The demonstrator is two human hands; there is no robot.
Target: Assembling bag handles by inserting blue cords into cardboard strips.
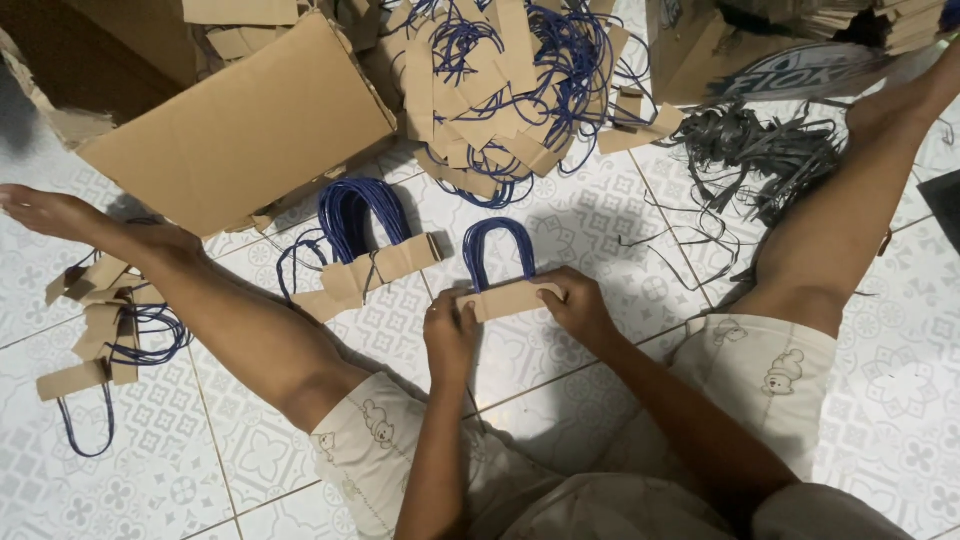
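Observation:
I sit on a patterned tile floor with my legs spread. Both hands grip a small stack of brown cardboard strips (508,298) with blue cord loops (499,245) rising from it. My left hand (450,330) pinches the stack's left end and my right hand (578,305) holds its right end. The stack rests on the floor between my knees. Just to its left lies a bigger bundle of finished cord handles (365,235) on cardboard strips.
A large heap of loose cardboard-and-blue-cord handles (505,85) lies ahead. A cardboard box flap (240,130) is at upper left, another box (760,50) at upper right. Grey plastic strapping (765,150) sits near my right leg. A few handles (100,340) lie beyond my left leg.

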